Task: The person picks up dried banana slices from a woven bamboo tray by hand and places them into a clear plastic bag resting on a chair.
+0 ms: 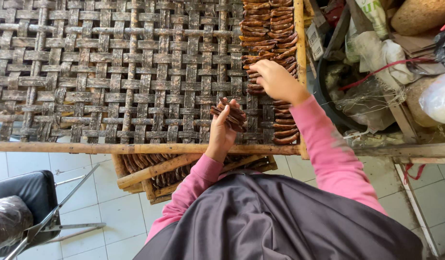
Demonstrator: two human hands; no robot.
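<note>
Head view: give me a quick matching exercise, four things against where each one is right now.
Things:
1. left hand
2. right hand
3. black chair
4. second rack

Places:
A. on the tiled floor, lower left
B. under the woven tray
C. holding a bunch of brown strips
D. on the column of strips at the tray's right edge

Pairs: 1-C, 2-D, 3-A, 4-B

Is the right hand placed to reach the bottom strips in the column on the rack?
Probably yes: the right hand rests mid-column, and the bottom strips lie uncovered just below it on the woven rack.
</note>
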